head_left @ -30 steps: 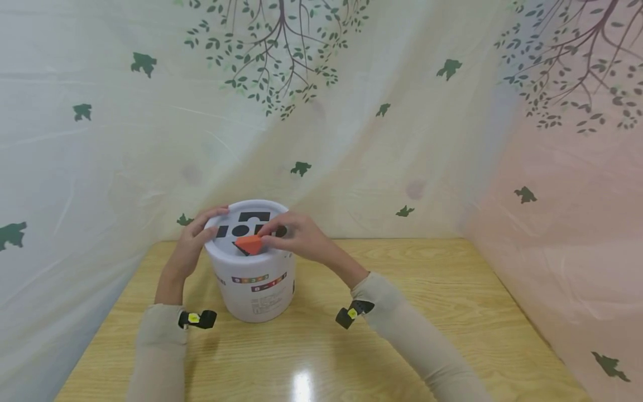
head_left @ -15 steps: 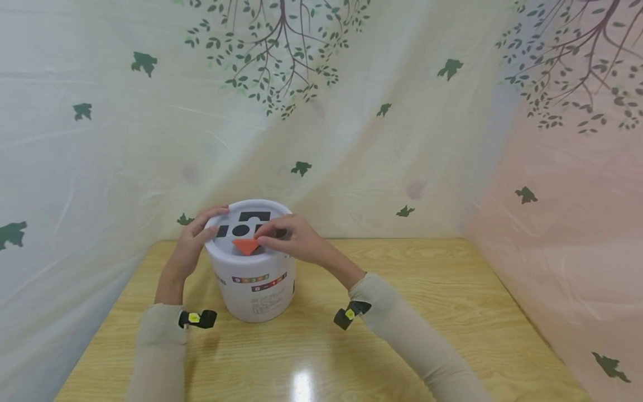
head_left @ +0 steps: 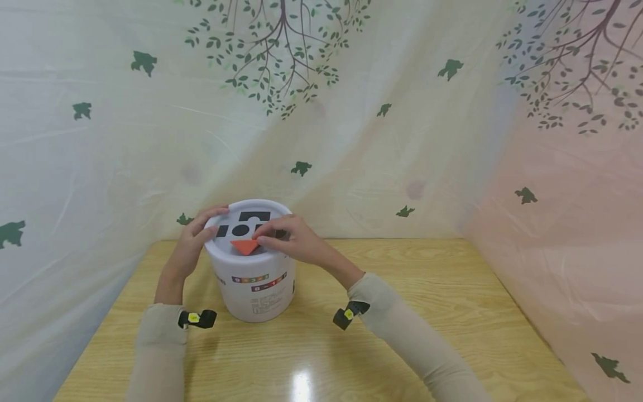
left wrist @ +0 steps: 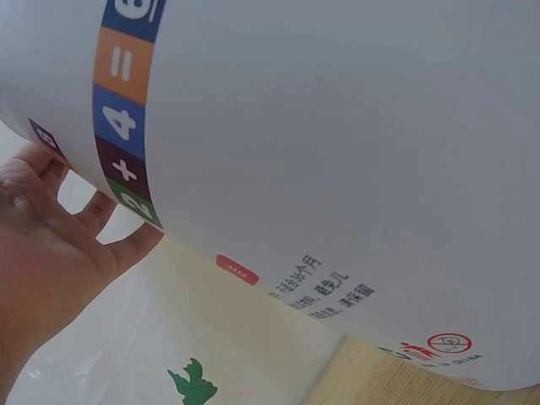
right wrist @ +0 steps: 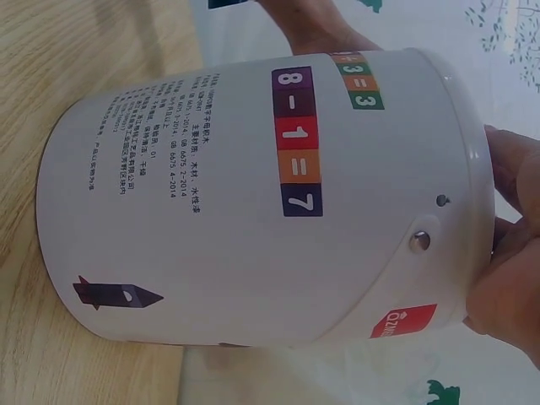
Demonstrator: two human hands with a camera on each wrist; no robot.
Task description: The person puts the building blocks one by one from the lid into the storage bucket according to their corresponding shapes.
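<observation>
A white bucket (head_left: 253,290) stands on the table, its lid (head_left: 226,247) pierced with dark shaped holes. My left hand (head_left: 192,239) holds the bucket at its left rim, thumb on top and fingers round the side. In the left wrist view, fingers of that left hand (left wrist: 63,232) lie against the printed wall. With thumb and fingertips, my right hand (head_left: 296,239) pinches an orange-red triangular block (head_left: 244,247). The block sits over the lid's near part, one corner towards me, covering the hole there. In the right wrist view the bucket's far rim hides the block.
The wooden table (head_left: 392,312) extends to the right of the bucket. A pale curtain (head_left: 351,184) with printed leaves and branches hangs behind and at both sides. Each wrist wears a black strap camera, the left one (head_left: 198,319) close to the bucket's lower left.
My right hand has turned the triangular block from tilted to flatter and shifted it slightly left over the hole. The left hand and the bucket have stayed in place.
</observation>
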